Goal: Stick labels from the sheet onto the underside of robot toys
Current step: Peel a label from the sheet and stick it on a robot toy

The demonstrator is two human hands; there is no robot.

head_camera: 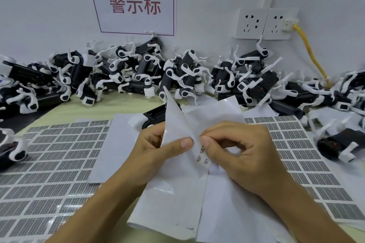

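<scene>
A nearly bare label sheet (177, 173) is held up over the table (83, 108), its folded top pinched by the left hand (156, 148) while the right hand (237, 152) nips a label (204, 156) between thumb and forefinger, one robot toy (152, 117) just behind, a toy pile (177, 73) along the wall.

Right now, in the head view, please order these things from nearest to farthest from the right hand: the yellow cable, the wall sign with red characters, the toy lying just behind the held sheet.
1. Toy: just behind the right hand, slightly left.
2. Yellow cable: far right, on the wall.
3. Wall sign: top, left of centre.
</scene>
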